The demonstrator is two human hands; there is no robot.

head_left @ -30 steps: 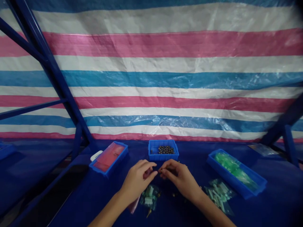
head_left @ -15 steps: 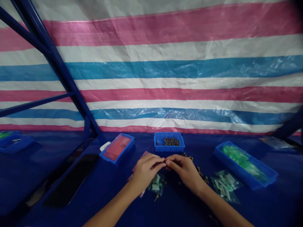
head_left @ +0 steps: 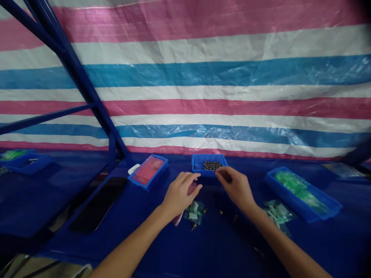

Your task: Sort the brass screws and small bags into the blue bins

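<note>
My left hand (head_left: 180, 195) hovers over the table with thumb and fingertips apart, and nothing shows between them. Partly hidden beneath it is a pink plastic bag or sheet (head_left: 177, 220). A small clear bag of pale parts (head_left: 194, 211) lies just right of that hand, with small brass-coloured pieces (head_left: 193, 227) beside it. My right hand (head_left: 235, 187) is at the front right corner of a blue bin (head_left: 199, 172) containing many small dark metal parts (head_left: 212, 165). Its thumb and forefinger are pinched together; whatever they hold is too small to make out.
A blue bin with pink bags (head_left: 147, 170) stands left, near a black phone-like slab (head_left: 98, 204) and a white object (head_left: 133, 169). At right are a blue bin of green bags (head_left: 301, 191) and a bag of pale parts (head_left: 278, 214). A blue metal frame (head_left: 84, 85) rises at left.
My hands, together at the fingertips before, have separated. The right hand has moved up and right to the bin of metal parts; the left thumb and fingers have spread. The camera view has shifted slightly.
</note>
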